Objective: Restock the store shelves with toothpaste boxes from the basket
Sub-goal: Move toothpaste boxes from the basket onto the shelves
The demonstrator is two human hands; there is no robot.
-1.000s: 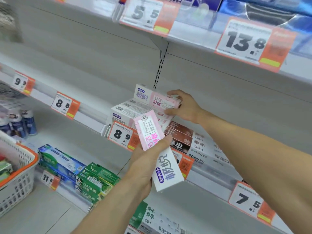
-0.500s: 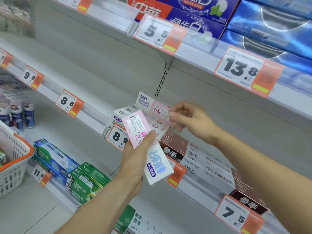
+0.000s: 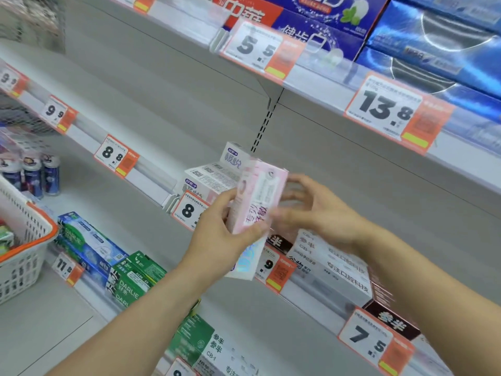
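The pink toothpaste box is gripped by the left hand, with the thumb on its front and the fingers curled behind it. Compared with half a second ago, the box has been raised and turned more upright, and it is now held in front of the stacked boxes on the middle shelf. The right hand has been brought closer to the box; its fingers are spread and only lightly bent, just beside the box's right edge, but it is blurred and contact cannot be told. The basket is seen at the left edge.
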